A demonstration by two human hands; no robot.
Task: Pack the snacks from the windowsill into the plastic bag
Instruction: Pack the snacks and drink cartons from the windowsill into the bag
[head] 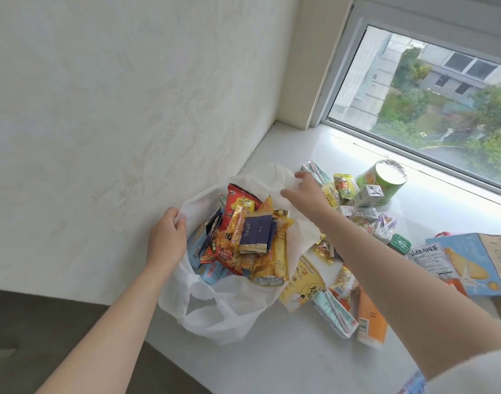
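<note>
A white plastic bag (215, 311) sits open on the white windowsill (272, 362) by the wall. It holds several snack packets, with a dark blue sachet (256, 233) on top and a red packet (237, 199) behind. My left hand (168, 236) grips the bag's left rim. My right hand (307, 194) pinches the far right rim and holds the mouth wide. Loose snacks lie to the right of the bag: a yellow packet (301, 280), an orange packet (371, 319) and small cartons (367, 194).
A green round tub (385, 177) stands near the window glass. A light blue biscuit box (468, 263) and a brown cardboard box (499, 251) lie at the right. The wall rises left of the bag. The sill's front edge drops to a dark floor.
</note>
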